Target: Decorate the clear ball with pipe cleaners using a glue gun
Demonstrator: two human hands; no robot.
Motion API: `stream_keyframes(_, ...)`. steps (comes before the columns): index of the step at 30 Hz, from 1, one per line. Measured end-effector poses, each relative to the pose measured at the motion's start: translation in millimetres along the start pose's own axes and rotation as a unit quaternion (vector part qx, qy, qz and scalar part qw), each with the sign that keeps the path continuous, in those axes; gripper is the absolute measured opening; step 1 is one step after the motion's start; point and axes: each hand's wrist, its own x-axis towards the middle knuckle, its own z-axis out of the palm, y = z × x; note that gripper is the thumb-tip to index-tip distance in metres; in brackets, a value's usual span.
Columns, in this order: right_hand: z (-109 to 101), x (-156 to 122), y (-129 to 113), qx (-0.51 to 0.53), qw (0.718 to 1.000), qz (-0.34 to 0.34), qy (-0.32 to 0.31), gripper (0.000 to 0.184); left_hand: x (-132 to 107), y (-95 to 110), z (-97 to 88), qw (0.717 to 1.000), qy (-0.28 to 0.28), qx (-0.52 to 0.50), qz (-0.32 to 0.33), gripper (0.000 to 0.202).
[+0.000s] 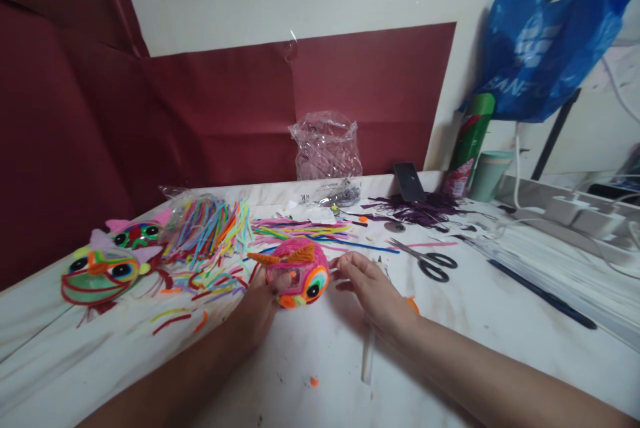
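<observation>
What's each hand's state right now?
Left hand: holding the pink figure.
Right hand: partly curled beside the pink figure; can't tell if it's pinching anything.

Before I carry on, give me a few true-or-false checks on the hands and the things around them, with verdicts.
1. The left hand holds the pink craft. True.
2. The black-handled scissors lie left of the pink craft. False: the black-handled scissors lie to its right in the picture.
3. A green-mouthed craft with two dark-centred eyes is on the left side. True.
4. The right hand grips the black-handled scissors. False: the right hand's fingertips are close beside the pink craft.
5. The blue bag hangs at the upper right. True.
</observation>
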Motion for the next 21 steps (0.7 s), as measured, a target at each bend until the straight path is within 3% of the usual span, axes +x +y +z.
stream_keyframes(5, -2, 0, -5, -0.090, 0.995, -0.044, 0.011, 0.037, -1, 4, 2.8, 1.000, -0.007, -0.009, 0.015, 0.059)
stream_keyframes(7, -3, -3, -8, -0.156, 0.982, -0.104, 0.026, 0.026, -2, 4, 2.9, 1.000, 0.022, -0.008, 0.021, 0.060)
stream_keyframes(10, -3, -8, -10, -0.263, 0.929, -0.261, 0.002, 0.009, -3, 3, 4.4, 0.998, 0.062, -0.005, 0.025, 0.063)
stream_keyframes(12, -3, -10, -8, -0.326, 0.874, -0.357, -0.040, 0.022, -5, 4, 7.2, 0.998, 0.048, -0.004, 0.035, 0.064)
stream_keyframes(15, -4, -11, -5, -0.390, 0.807, -0.439, -0.068, 0.034, -7, 6, 12.3, 0.999, 0.012, 0.008, 0.044, 0.061)
stream_keyframes(18, -5, -10, -2, -0.418, 0.779, -0.463, -0.063, 0.036, -9, 7, 15.1, 0.999, 0.005, 0.017, 0.039, 0.062)
stream_keyframes(21, -5, -10, 0, -0.415, 0.783, -0.460, -0.061, 0.038, -10, 7, 15.1, 0.999, 0.000, 0.018, 0.046, 0.066)
